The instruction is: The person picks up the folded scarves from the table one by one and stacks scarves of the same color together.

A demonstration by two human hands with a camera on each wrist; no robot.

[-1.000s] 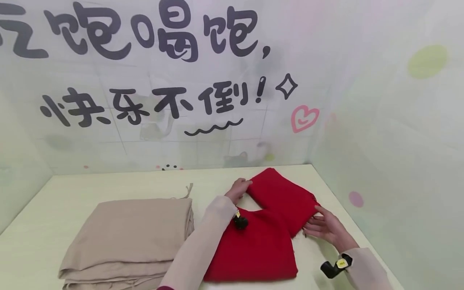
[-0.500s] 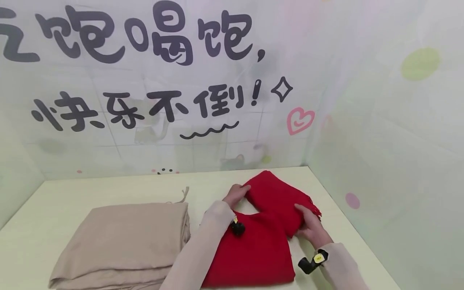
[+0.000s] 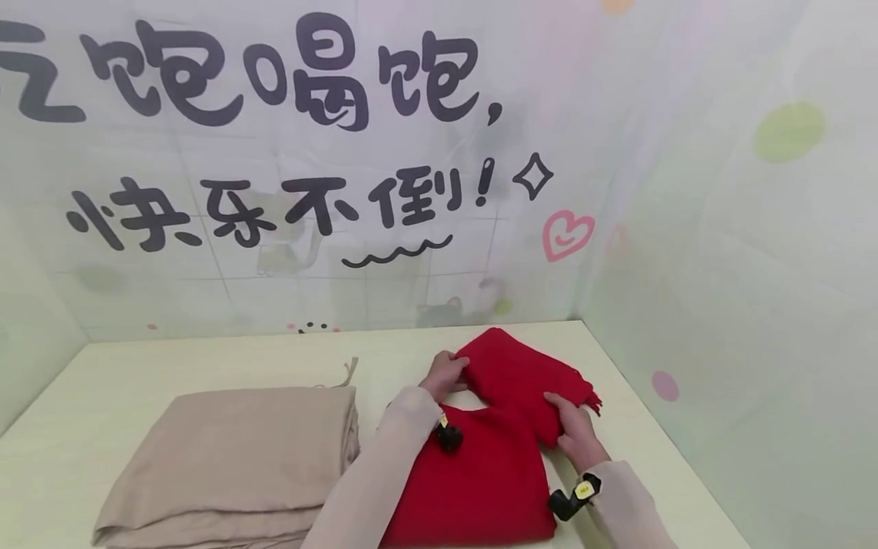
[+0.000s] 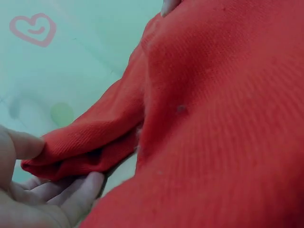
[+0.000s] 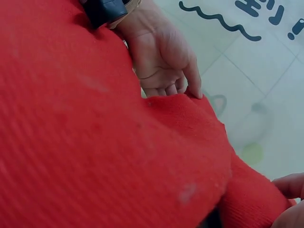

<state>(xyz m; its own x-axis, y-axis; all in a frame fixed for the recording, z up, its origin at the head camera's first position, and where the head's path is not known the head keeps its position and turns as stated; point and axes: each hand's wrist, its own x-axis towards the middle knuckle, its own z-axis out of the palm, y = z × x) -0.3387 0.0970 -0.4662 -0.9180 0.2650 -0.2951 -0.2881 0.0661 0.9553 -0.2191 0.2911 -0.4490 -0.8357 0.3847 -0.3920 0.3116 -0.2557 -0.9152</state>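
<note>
A red fringed scarf (image 3: 473, 480) lies folded on the table, its far part angled up toward the back right. My left hand (image 3: 444, 375) pinches the left edge of that far part, thumb on top and fingers beneath, as the left wrist view shows with the scarf (image 4: 204, 104) filling much of it. On the other side, my right hand (image 3: 575, 428) grips the right edge near the fringe (image 3: 595, 402), thumb over the cloth. In the right wrist view the left hand (image 5: 164, 59) holds the far edge, and part of the right hand (image 5: 290, 204) shows at the lower right corner.
A folded beige cloth (image 3: 233, 450) lies to the left on the pale table (image 3: 206, 366), a thin tie sticking out at its back corner. A printed wall (image 3: 309, 290) stands behind the table, and another wall (image 3: 741, 343) bounds the right side.
My right hand has moved left from the scarf's fringed end and now grips its edge. The far part has shifted slightly left and toward me. My left hand keeps its hold.
</note>
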